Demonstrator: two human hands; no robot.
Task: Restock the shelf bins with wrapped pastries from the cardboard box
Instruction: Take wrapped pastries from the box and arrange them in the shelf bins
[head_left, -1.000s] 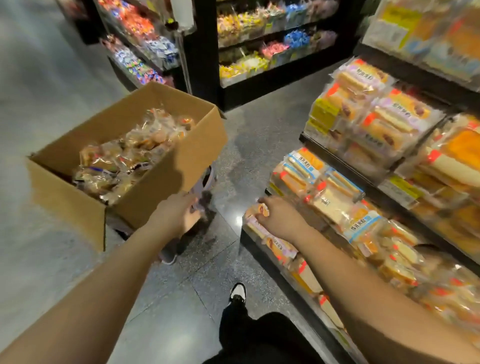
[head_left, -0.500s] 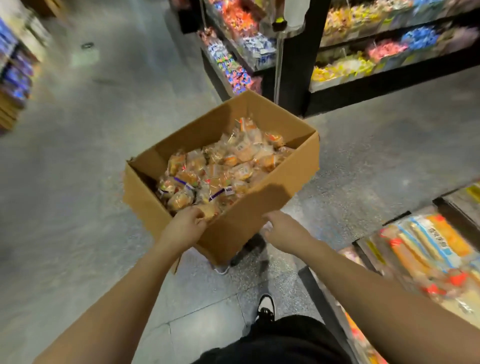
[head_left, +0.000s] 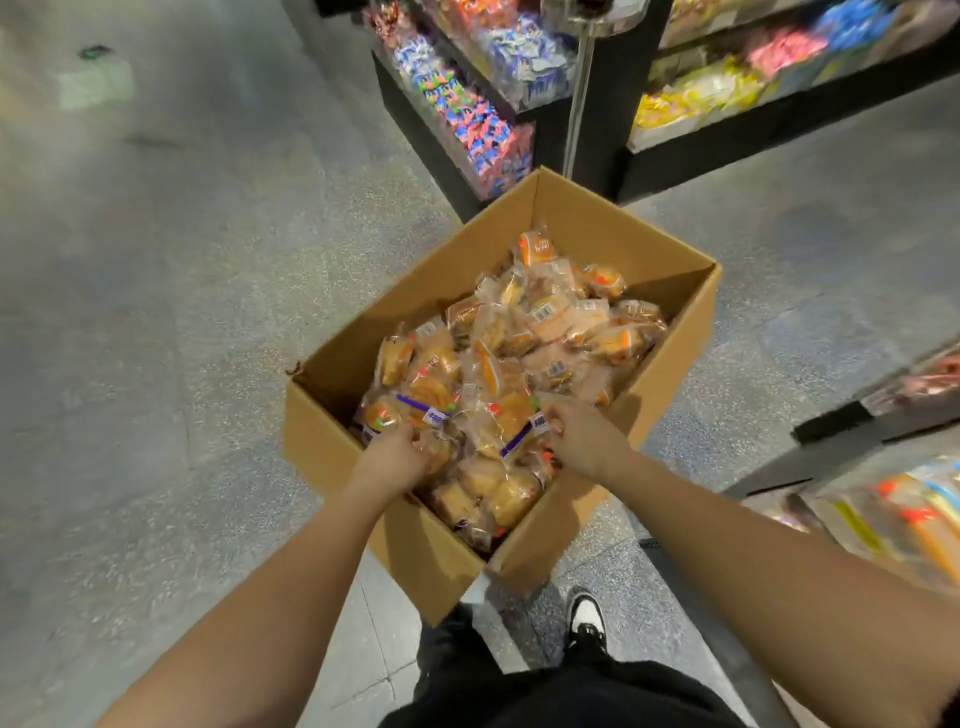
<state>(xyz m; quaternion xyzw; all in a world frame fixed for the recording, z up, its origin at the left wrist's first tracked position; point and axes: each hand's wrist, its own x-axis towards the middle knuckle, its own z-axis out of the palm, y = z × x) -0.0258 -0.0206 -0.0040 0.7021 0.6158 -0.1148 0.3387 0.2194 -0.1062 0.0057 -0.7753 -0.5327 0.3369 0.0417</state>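
Note:
An open cardboard box stands in front of me, filled with several wrapped pastries in clear plastic. Both my hands are inside its near end. My left hand has its fingers curled into the packets at the near left corner. My right hand pinches a wrapped pastry with a purple-striped label. The shelf bins with packaged cakes show only at the right edge, blurred.
A black display rack of colourful candy stands just beyond the box, with a metal pole at its corner. Another black shelf runs back right. Grey speckled floor spreads to the left. My shoe is below the box.
My view swung from the shelf to the box. My right hand left the shelf bin, and both hands went from the box's near wall into the pastries.

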